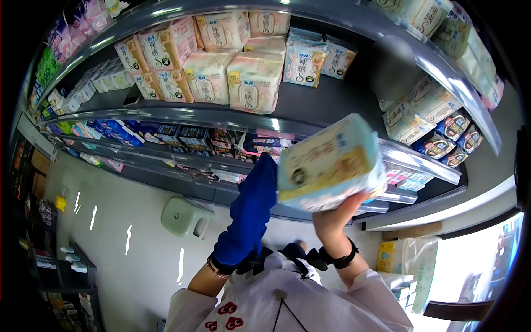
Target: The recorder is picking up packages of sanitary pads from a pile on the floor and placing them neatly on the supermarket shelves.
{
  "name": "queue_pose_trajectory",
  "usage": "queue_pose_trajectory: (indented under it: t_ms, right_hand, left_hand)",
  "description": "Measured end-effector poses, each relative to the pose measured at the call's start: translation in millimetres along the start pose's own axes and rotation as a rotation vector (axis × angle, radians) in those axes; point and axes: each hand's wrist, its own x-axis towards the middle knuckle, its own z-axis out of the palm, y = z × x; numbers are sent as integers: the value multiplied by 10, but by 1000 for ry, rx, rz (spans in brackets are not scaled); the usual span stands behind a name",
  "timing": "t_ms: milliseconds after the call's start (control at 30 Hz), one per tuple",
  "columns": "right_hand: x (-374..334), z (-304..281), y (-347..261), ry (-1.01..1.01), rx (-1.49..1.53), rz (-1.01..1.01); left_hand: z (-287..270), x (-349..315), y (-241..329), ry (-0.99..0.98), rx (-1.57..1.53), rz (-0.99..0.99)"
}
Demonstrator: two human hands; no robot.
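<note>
My right hand [336, 218] is closed around the lower side of a plump, light-blue and cream soft pack [332, 160], seemingly sanitary pads. The pack is lifted in front of the shelf and tilted. A blue cloth glove or mitt [251, 205] covers my left hand, its tip close to the pack's left side. The cloth hides how the fingers lie, and I cannot tell whether they touch the pack. Beyond, the shelf board [310, 108] carries stacked cream and pink packs [254, 83] and small blue packs [304, 61].
A shelf rail [221, 117] curves across in front of me. More packs [406, 122] stand at the right end. A pale green stool [185, 217] is on the floor to the left. At lower right is a bagged bundle [406, 260]; a dark rack [72, 271] stands lower left.
</note>
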Motion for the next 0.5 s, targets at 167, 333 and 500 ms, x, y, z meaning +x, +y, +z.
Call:
queue_pose_trajectory:
  t_ms: [167, 333, 500]
  right_hand:
    - [-130, -161, 461, -731, -621, -170]
    - [138, 25, 144, -860, -753, -146]
    - [448, -34, -318, -956, -841, -177]
  left_hand:
    - [-80, -170, 78, -16, 1389, 633]
    - [-8, -165, 185, 62, 694, 332]
    - [348, -188, 715, -125, 505, 96]
